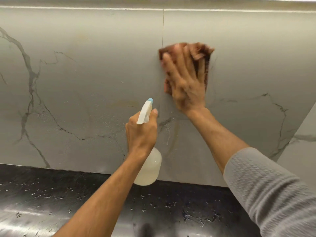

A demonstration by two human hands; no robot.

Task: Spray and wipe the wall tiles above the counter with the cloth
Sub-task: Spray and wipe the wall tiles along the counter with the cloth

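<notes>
Grey marble-look wall tiles [89,79] with dark veins fill most of the head view. My right hand [186,82] presses a brown cloth [204,53] flat against the tile just right of a vertical tile joint, fingers spread; the hand and cloth are motion-blurred. My left hand [141,132] grips a translucent white spray bottle [149,170] by the neck, its white trigger head with blue nozzle [150,100] pointing up at the wall. Droplets and a faint wet streak show on the tile near the bottle.
A black speckled counter [51,194] runs along the bottom, shiny and dotted with small wet spots. A side wall with the same tile [301,147] meets the back wall at the right. A ledge edge [153,4] spans the top.
</notes>
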